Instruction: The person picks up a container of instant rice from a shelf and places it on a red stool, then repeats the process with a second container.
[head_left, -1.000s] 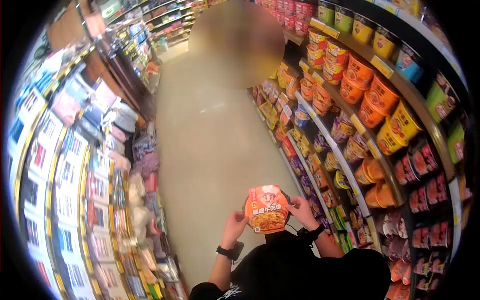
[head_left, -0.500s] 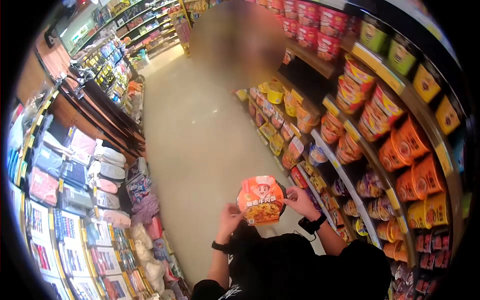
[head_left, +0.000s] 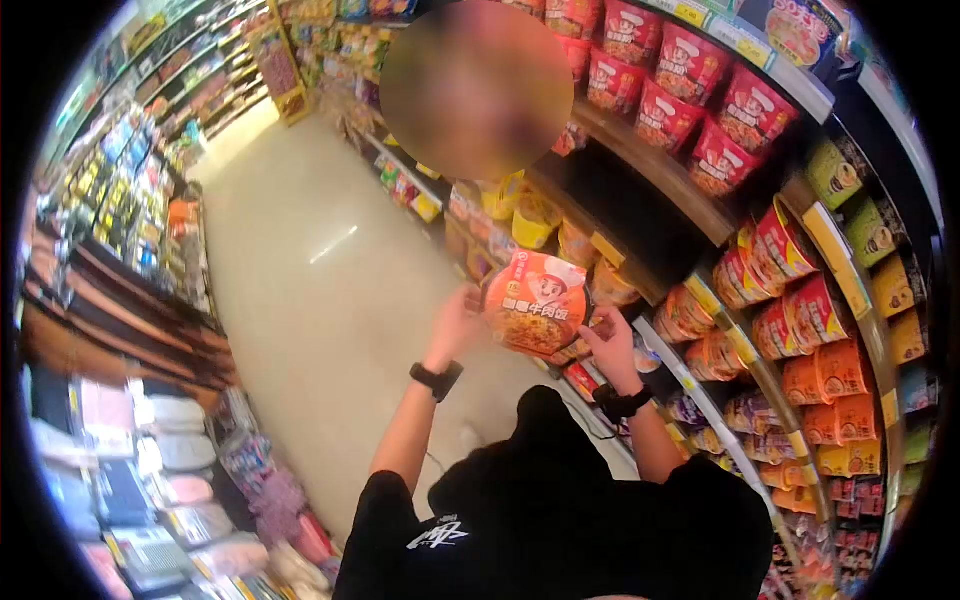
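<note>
Both my hands hold up an orange round instant-meal bowl [head_left: 534,304] with a cartoon chef and a food picture on its lid. My left hand [head_left: 455,325] grips its left rim; a black watch sits on that wrist. My right hand [head_left: 607,345] grips its lower right rim, also with a black band on the wrist. The bowl is raised in front of the right-hand shelving [head_left: 660,190], at the height of a dark, partly bare shelf bay [head_left: 640,225].
Shelves on the right carry red bowls [head_left: 690,90], orange and yellow cups [head_left: 800,300] and small packets lower down. Folded textiles and boxed goods [head_left: 150,440] fill the racks on the left. A pale aisle floor [head_left: 310,270] runs between them.
The bowl has risen from chest height toward the right shelves, both hands staying on it. My view has swung right and up, bringing the red bowls on the upper shelf into sight.
</note>
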